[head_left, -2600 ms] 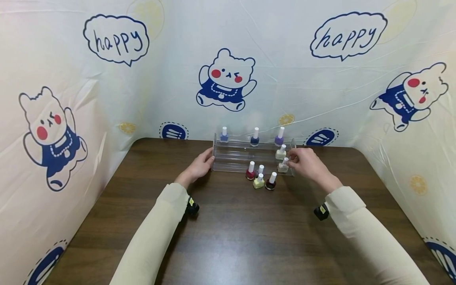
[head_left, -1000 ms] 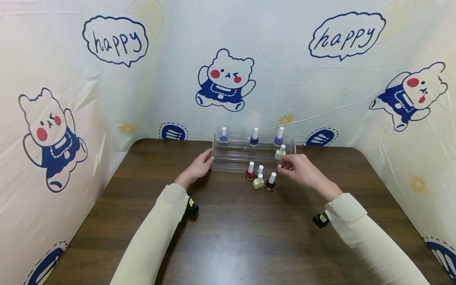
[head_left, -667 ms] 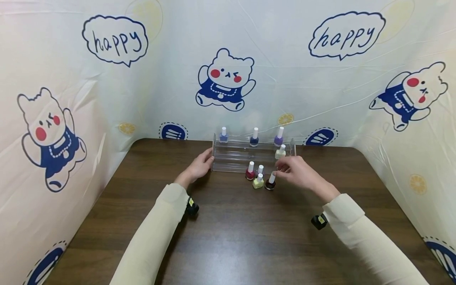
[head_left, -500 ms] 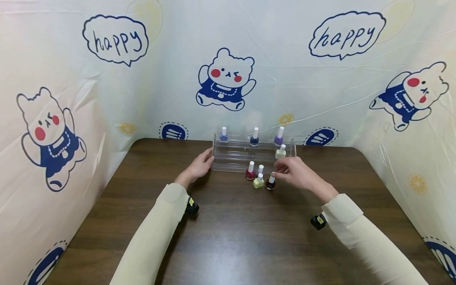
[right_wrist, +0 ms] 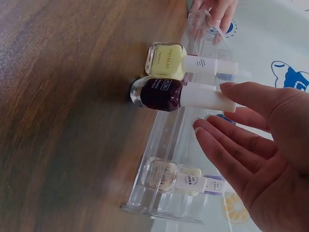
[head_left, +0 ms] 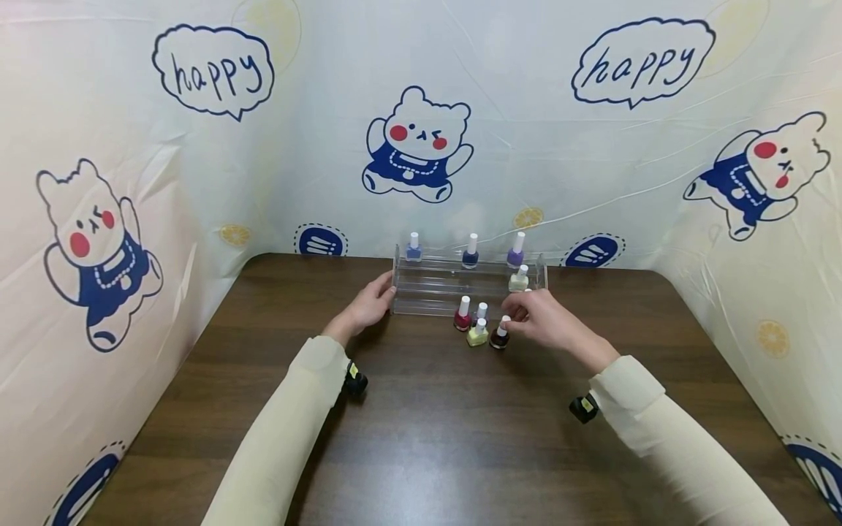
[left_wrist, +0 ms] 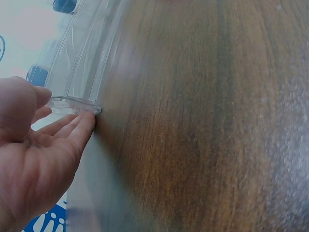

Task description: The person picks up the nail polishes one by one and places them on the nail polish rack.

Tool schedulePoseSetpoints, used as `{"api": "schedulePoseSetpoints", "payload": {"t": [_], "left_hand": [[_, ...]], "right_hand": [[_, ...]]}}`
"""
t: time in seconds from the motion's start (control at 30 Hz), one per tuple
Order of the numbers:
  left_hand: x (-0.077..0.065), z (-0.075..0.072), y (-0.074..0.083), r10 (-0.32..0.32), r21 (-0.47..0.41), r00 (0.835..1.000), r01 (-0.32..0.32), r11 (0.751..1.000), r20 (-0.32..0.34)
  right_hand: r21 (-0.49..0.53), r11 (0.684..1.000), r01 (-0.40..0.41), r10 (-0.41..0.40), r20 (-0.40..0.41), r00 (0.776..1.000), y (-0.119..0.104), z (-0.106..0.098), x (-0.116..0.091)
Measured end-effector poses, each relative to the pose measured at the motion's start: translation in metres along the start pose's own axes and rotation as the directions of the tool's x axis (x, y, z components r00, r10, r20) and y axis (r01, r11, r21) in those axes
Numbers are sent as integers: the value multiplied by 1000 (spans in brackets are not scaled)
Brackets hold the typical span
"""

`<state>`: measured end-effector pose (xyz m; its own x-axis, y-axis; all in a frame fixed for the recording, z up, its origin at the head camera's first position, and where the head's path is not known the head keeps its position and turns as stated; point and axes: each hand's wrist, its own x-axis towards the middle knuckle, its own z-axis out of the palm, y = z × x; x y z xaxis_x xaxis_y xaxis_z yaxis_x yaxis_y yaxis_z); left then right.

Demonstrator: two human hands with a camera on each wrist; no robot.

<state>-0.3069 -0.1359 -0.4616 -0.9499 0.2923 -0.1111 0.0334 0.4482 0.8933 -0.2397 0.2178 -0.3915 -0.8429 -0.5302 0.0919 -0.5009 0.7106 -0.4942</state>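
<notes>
On the brown table [head_left: 434, 431], four bottles [head_left: 479, 332] stand loose — right hand [head_left: 542, 321] open beside them, left hand [head_left: 365, 307] open-fingered against the rack [head_left: 430, 292].

Even, bright light is falling from above; the head view is staying sharp in the middle, with wide-angle bending showing at the edges of the backdrop [head_left: 592, 146]. Soft glare is sitting on the table [head_left: 427, 438] near the bottom, and faint shadows are lying under both arms. In the left wrist view the table [left_wrist: 217, 121] is blurring toward the right, with the hand [left_wrist: 34, 159] soft. In the right wrist view the dark bottle [right_wrist: 159, 93] is looking sharp, while the hand [right_wrist: 260, 159] is going soft.
</notes>
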Motion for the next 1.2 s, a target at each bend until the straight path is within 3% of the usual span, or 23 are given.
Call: {"api": "schedulePoseSetpoints", "payload": {"t": [0.83,1.2], "left_hand": [[-1,0,1,-10,8,1000,10,1000,-2],[-1,0,1,-19,8,1000,19,1000,-7]], "right_hand": [[-74,996,45,-48,-29,998,1,8,0],[-96,994,51,-56,-46,997,-5,-1,0]]}}
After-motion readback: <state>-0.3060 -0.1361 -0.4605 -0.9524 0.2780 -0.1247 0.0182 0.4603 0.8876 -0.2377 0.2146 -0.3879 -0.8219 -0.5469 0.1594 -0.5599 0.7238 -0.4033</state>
